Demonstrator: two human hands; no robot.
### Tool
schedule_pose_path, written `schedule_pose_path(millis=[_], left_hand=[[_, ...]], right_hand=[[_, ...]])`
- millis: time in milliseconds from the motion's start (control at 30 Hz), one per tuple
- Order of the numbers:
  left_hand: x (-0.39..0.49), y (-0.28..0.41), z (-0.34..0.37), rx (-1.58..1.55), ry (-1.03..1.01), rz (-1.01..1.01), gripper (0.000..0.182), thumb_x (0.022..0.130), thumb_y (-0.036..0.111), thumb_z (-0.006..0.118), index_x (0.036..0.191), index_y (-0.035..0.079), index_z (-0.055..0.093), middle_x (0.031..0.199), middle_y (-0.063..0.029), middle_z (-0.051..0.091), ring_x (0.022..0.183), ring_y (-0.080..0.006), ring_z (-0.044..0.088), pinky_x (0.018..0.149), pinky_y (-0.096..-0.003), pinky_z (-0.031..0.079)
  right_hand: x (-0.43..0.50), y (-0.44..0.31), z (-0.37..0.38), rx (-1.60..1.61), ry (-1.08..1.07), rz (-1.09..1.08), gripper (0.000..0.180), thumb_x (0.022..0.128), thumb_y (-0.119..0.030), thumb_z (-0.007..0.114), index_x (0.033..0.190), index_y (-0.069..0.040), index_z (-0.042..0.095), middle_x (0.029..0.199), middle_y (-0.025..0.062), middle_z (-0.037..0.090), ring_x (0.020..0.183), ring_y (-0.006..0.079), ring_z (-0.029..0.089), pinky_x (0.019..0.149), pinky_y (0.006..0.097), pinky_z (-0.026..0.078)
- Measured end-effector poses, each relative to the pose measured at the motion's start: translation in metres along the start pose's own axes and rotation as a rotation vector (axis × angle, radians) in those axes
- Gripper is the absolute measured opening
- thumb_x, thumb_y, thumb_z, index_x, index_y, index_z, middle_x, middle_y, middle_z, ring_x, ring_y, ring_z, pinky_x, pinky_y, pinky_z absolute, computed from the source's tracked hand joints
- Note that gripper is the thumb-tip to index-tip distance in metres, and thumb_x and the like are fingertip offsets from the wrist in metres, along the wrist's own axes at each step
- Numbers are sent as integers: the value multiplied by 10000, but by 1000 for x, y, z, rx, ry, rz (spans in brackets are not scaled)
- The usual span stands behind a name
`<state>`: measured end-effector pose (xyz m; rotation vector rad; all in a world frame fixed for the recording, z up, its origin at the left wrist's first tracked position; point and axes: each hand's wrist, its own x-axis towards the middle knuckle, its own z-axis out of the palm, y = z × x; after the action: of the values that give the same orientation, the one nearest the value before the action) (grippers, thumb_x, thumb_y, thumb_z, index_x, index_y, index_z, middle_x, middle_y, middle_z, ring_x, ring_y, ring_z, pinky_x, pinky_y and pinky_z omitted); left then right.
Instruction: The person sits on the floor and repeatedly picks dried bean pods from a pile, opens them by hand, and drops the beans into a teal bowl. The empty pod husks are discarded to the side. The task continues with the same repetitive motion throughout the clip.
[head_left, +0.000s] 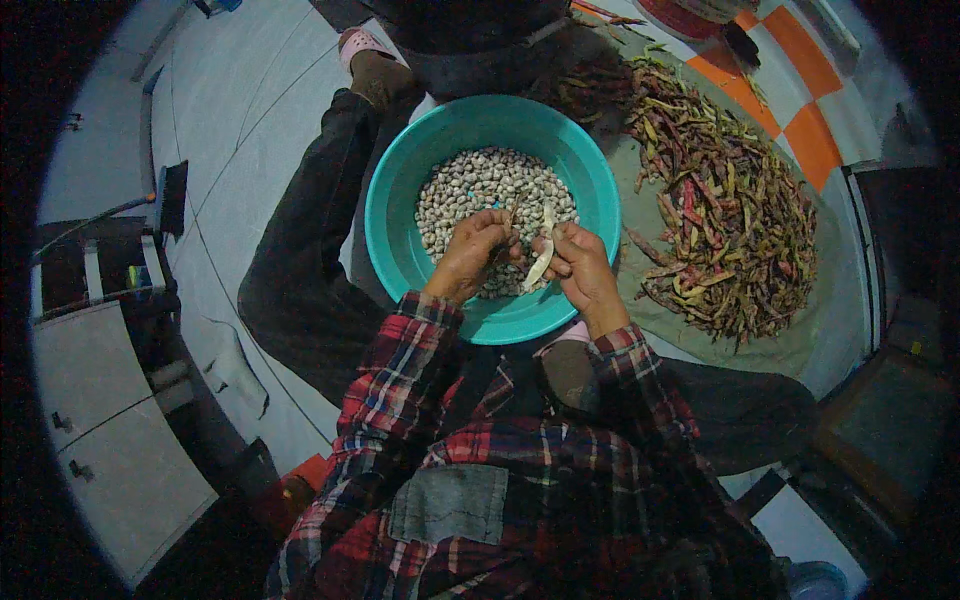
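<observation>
A turquoise plastic basin (390, 247) sits between my bent legs, its bottom covered with speckled shelled beans (472, 180). Over the beans, my right hand (581, 262) pinches a split bean pod (540, 259), with its pale inner side showing. Close beside it, my left hand (476, 251) has its fingers curled around a thin brown strip of pod (516, 208); what else lies within those fingers is hidden. Only a small gap separates the two hands, both inside the basin's rim.
To the right, a large heap of unshelled bean pods (735, 232) lies on a greenish cloth (630, 157). A dark container (480, 45) stands beyond the basin. On the left are a brush (172, 199) and a pale cabinet (97, 360). Orange and white tiles (810, 135) show behind the heap.
</observation>
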<state>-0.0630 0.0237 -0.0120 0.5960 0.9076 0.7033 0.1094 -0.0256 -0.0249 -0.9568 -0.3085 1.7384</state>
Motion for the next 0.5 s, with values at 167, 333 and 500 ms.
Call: schedule_pose_path(millis=[167, 333, 500], left_hand=[[-4, 6, 7, -102, -69, -87, 185, 892, 210, 519, 918, 27, 529, 690, 3, 464, 585, -109, 445, 545, -257, 410], [-2, 5, 7, -215, -41, -151, 233, 905, 250, 493, 954, 24, 523, 655, 25, 407, 540, -85, 371, 498, -257, 355], [-2, 3, 6, -127, 9, -115, 265, 904, 259, 479, 1026, 27, 521, 620, 37, 414, 505, -67, 382, 456, -242, 324]], right_hand=[[-2, -3, 2, -25, -40, 0, 153, 921, -183, 501, 902, -31, 513, 744, 46, 580, 449, 42, 362, 423, 216, 344], [-2, -2, 3, -12, -5, -23, 147, 920, -189, 510, 901, -44, 511, 748, 43, 578, 449, 38, 360, 416, 205, 335], [-1, 1, 5, -6, 45, -55, 117, 916, -169, 517, 901, -54, 502, 749, 40, 577, 460, 49, 372, 431, 225, 363]])
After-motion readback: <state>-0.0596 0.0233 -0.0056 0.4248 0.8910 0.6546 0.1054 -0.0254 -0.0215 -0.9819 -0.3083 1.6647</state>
